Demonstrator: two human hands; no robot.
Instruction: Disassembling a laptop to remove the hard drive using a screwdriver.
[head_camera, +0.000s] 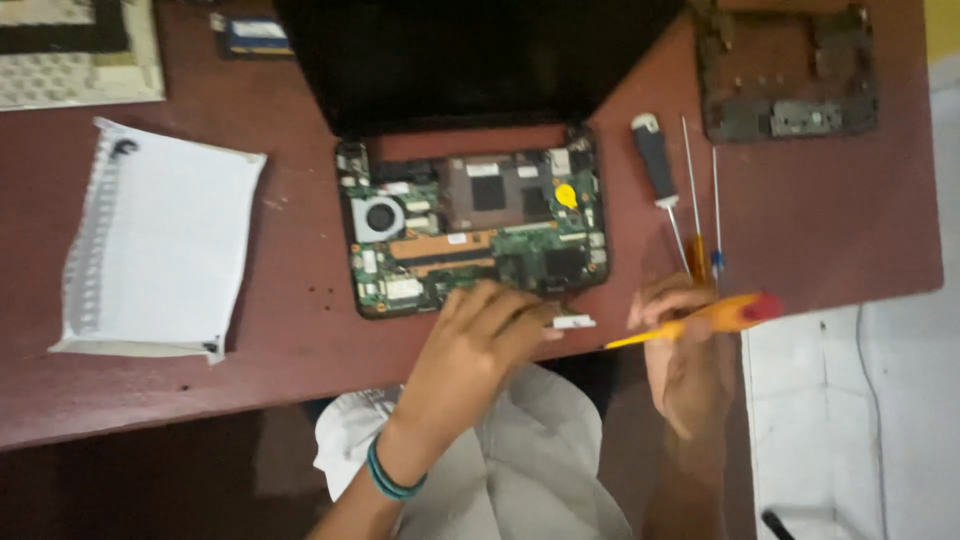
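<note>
Reddish-brown tabletop (820, 230), dim light. Small laptop (478, 228) lies opened up, cover off, green circuit board and fan exposed. Left hand (478, 345) rests at board's near edge, fingers curled around a small white part (572, 322). Right hand (685, 350) closed around yellow screwdriver (700, 320). Removed frame (790, 75) sits far right; three spare screwdrivers (685, 195) beside laptop. Teardown looks well advanced; board not yet out.

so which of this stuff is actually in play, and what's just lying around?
In play:
- opened laptop, circuit board exposed
- small white part at the left hand
- yellow screwdriver in the right hand

Lying about:
- black-handled screwdriver
- two thin screwdrivers
- white notepad
- removed cover frame
</note>
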